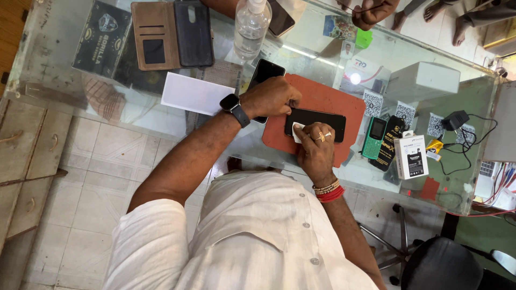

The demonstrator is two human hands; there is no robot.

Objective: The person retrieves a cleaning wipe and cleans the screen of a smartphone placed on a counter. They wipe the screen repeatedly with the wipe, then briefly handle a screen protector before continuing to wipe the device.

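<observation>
A black phone [321, 117] lies flat on a red-orange mat [322, 96] on the glass counter [64, 91]. My left hand [271, 96], with a dark smartwatch on the wrist, grips the phone's left end and holds it down. My right hand [314, 147], wearing rings and red bracelets, pinches a small white wipe [297, 131] against the phone's near left corner. Its fingers cover part of the screen.
A second black phone [265, 71] lies partly under my left hand, with a white sheet [194, 94] to its left. Further back are a brown wallet case [172, 35] and a clear bottle [251, 24]. To the right lie a green keypad phone [374, 137], a white box [411, 156] and a charger [456, 119]. Another person's hand [373, 11] rests at the far edge.
</observation>
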